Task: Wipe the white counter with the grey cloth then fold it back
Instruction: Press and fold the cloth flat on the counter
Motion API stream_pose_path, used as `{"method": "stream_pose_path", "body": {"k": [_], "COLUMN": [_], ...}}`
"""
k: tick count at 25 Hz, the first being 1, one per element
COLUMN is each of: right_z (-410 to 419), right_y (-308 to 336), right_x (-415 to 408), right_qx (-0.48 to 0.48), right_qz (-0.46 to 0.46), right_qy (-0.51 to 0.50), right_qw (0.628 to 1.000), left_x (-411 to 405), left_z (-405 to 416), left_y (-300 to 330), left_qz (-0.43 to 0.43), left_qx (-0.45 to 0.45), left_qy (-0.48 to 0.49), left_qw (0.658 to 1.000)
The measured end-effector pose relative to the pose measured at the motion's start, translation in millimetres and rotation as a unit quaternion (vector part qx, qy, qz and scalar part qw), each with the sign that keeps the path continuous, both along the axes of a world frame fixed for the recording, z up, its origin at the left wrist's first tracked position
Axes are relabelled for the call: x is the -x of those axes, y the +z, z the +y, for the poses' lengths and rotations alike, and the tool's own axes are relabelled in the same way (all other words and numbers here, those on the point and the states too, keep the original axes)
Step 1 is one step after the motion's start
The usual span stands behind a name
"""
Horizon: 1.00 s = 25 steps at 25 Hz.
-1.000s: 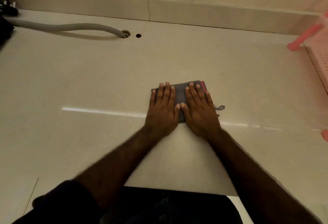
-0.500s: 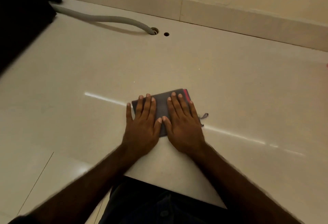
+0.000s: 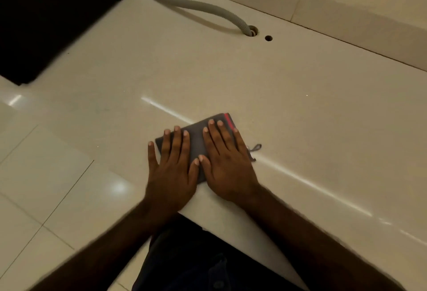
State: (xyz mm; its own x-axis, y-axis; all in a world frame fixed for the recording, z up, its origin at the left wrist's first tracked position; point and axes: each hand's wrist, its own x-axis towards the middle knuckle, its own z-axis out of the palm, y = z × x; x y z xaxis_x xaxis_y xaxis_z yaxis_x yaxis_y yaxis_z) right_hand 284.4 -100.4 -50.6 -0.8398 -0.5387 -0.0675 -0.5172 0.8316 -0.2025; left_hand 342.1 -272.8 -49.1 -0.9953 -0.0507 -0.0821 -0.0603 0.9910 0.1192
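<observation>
Head view: both palms flat on folded cloth

Head view, looking down at counter (image 3: 300,110). Folded grey cloth (image 3: 197,138) lying near front edge, red stripe along its right side, small loop sticking out beside it. Left hand (image 3: 172,170) and right hand (image 3: 227,163) pressed flat on cloth, fingers spread and straight, gripping nothing. Thumbs nearly touching. Hose (image 3: 208,9) entering hole at back, well apart from cloth.

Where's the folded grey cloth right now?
The folded grey cloth lies flat near the white counter front edge, centre of the head view, under the left hand and right hand.
</observation>
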Motion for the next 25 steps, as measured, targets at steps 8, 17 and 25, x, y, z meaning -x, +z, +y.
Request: {"method": "stream_pose_path", "body": {"k": [8, 17, 25], "right_z": [-27.0, 31.8, 88.1], "right_y": [13.1, 15.6, 11.6], "right_x": [112.5, 129.8, 41.8], "right_qx": [-0.02, -0.028, -0.024], "right_qz": [-0.009, -0.029, -0.034], "right_qy": [-0.007, -0.158, -0.248], "right_qw": [1.0, 0.987, 0.968], "left_x": [128.2, 192.7, 138.8], "left_z": [-33.1, 33.6, 85.5], "left_y": [-5.3, -5.1, -7.3], "left_qz": [-0.011, 0.0, -0.004], "left_qx": [-0.01, -0.021, -0.037], "left_qy": [-0.004, -0.113, -0.232], "left_qw": [1.0, 0.993, 0.972]}}
